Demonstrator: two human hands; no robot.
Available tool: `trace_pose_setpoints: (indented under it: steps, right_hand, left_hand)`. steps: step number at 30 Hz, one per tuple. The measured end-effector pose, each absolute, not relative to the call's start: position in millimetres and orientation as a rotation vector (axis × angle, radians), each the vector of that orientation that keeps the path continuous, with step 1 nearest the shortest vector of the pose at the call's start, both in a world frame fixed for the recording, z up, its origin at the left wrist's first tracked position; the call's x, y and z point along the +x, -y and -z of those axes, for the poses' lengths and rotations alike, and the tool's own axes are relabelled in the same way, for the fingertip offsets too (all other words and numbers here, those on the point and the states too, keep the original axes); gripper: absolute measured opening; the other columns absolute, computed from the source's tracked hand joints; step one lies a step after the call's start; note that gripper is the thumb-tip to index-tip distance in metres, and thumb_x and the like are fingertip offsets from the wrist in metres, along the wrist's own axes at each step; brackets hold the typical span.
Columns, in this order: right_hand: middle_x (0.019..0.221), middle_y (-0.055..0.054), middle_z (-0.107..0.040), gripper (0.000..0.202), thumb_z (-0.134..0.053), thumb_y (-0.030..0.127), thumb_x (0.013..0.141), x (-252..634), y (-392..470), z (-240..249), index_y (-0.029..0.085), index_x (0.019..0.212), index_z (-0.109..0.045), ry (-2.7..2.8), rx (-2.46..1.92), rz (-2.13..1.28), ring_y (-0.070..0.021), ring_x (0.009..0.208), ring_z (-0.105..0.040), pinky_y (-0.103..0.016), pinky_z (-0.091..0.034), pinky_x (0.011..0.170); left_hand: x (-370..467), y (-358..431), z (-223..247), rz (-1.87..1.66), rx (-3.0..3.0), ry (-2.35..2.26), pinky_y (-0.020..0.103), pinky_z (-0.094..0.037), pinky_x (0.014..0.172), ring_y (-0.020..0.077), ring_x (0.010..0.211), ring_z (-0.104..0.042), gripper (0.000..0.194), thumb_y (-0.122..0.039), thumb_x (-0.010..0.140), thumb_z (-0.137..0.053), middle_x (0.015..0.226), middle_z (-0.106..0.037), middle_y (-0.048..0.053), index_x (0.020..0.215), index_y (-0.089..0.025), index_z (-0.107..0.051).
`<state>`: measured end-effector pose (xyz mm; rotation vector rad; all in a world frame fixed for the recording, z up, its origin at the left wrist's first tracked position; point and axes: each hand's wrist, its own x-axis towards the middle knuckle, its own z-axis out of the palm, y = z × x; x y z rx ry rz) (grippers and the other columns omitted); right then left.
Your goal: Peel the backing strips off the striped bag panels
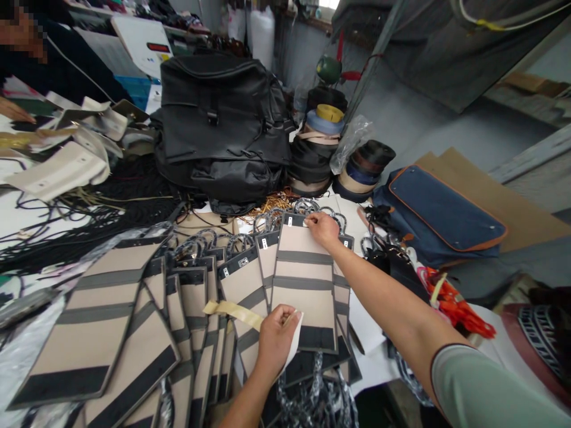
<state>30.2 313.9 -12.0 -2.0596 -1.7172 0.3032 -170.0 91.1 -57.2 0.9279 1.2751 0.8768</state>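
Observation:
My left hand point(277, 337) is closed around a white sheet point(295, 342). A yellowish paper strip point(238, 310) sticks out to the left from the same hand. My right hand point(323, 229) reaches to the top of a beige panel with black bands point(303, 285), fingers pinched on a small white label point(307, 222) at its black upper edge. Another white label with dark marks point(290, 222) sits on that edge, left of my fingers. Underneath lie more such panels point(243, 279), some with labels too, with plastic-wrapped handles point(267, 221) behind them.
More banded panels point(96, 315) overlap on the left. A black backpack point(223, 131) stands behind, beside rolls of strap point(312, 154). At the right are a navy bag with orange trim point(446, 208) and red-orange plastic point(464, 309). Another person's arm point(15, 110) shows far left.

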Motion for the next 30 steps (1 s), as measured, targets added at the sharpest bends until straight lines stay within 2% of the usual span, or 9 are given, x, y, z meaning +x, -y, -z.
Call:
trace_pose_setpoints:
  steps: [4, 7, 13, 15, 20, 22, 25, 28, 30]
  right_hand:
    - [0.099, -0.001, -0.065, 0.024, -0.058, 0.04, 0.086, 28, -309, 16, 0.029, 0.104, -0.071, 1.702, -2.101, -0.243, -0.0187, 0.087, -0.058, -0.028, -0.041, 0.074]
    - [0.11, -0.004, -0.063, 0.033, -0.052, 0.032, 0.09, 31, -308, 14, 0.03, 0.12, -0.064, 1.629, -2.098, -0.198, -0.0204, 0.092, -0.059, -0.03, -0.043, 0.077]
    - [0.109, -0.011, -0.063, 0.037, -0.053, 0.028, 0.086, 40, -293, -19, 0.017, 0.12, -0.065, 1.53, -1.885, -0.28, -0.0229, 0.097, -0.058, -0.035, -0.045, 0.09]
    - [0.102, -0.01, -0.065, 0.036, -0.055, 0.032, 0.086, 33, -265, -33, 0.016, 0.117, -0.066, 1.575, -1.7, -0.471, -0.0208, 0.091, -0.059, -0.034, -0.046, 0.089]
    - [0.096, -0.004, -0.07, 0.045, -0.073, 0.039, 0.076, -7, -163, -42, 0.019, 0.115, -0.068, 1.79, -1.143, -1.529, -0.016, 0.08, -0.062, -0.028, -0.05, 0.077]
    - [0.088, -0.002, -0.07, 0.038, -0.074, 0.037, 0.074, -21, -135, -39, 0.018, 0.107, -0.071, 1.746, -1.083, -1.666, -0.0146, 0.076, -0.062, -0.026, -0.049, 0.072]
    - [0.073, 0.0, -0.068, 0.022, -0.07, 0.035, 0.078, -29, -119, -36, 0.016, 0.088, -0.072, 1.67, -1.172, -1.613, -0.0128, 0.067, -0.06, -0.023, -0.046, 0.062]
    - [0.075, 0.0, -0.069, 0.018, -0.068, 0.033, 0.079, -24, -119, -37, 0.016, 0.085, -0.071, 1.655, -1.197, -1.555, -0.0122, 0.066, -0.06, -0.022, -0.044, 0.061]
    - [0.076, 0.0, -0.069, 0.017, -0.067, 0.032, 0.08, -17, -118, -39, 0.016, 0.085, -0.071, 1.681, -1.2, -1.539, -0.0122, 0.067, -0.06, -0.022, -0.044, 0.062]
  left_hand:
    - [-167, -91, 57, -0.884, 0.908, -1.287, 0.021, -0.035, 0.052, 0.0108, 0.055, -0.046, 0.033, -0.048, 0.074, -0.071, 0.059, -0.056, -0.002, 0.072, -0.016, -0.063]
    - [-165, -91, 56, -0.902, 0.899, -1.277, 0.021, -0.035, 0.052, 0.0103, 0.054, -0.045, 0.034, -0.048, 0.073, -0.072, 0.06, -0.056, -0.003, 0.073, -0.016, -0.063]
    - [-176, -90, 26, -0.891, 0.892, -1.29, 0.021, -0.031, 0.05, 0.0091, 0.05, -0.04, 0.045, -0.059, 0.072, -0.069, 0.053, -0.05, -0.005, 0.064, -0.016, -0.059]
    - [-185, -87, 10, -0.904, 0.935, -1.345, 0.021, -0.032, 0.051, 0.009, 0.05, -0.04, 0.048, -0.061, 0.074, -0.066, 0.052, -0.049, -0.005, 0.06, -0.016, -0.057]
    - [-199, -80, -15, -0.991, 0.994, -1.501, 0.021, -0.034, 0.054, 0.0095, 0.053, -0.041, 0.049, -0.061, 0.074, -0.067, 0.052, -0.047, -0.005, 0.056, -0.017, -0.053]
    - [-199, -77, -17, -1.013, 0.993, -1.524, 0.021, -0.035, 0.054, 0.0095, 0.052, -0.042, 0.05, -0.06, 0.076, -0.065, 0.051, -0.047, -0.005, 0.055, -0.017, -0.051]
    - [-195, -72, -19, -1.033, 0.984, -1.46, 0.022, -0.043, 0.058, 0.0125, 0.059, -0.054, 0.041, -0.055, 0.078, -0.066, 0.06, -0.059, -0.002, 0.069, -0.016, -0.06]
    - [-191, -68, -22, -1.069, 1.068, -1.36, 0.028, -0.051, 0.076, 0.0188, 0.084, -0.066, 0.041, -0.044, 0.075, -0.073, 0.093, -0.073, 0.005, 0.104, -0.016, -0.066]
    - [-190, -67, -24, -1.042, 1.17, -1.346, 0.03, -0.051, 0.086, 0.0203, 0.094, -0.068, 0.041, -0.039, 0.076, -0.072, 0.105, -0.073, 0.008, 0.112, -0.017, -0.067]
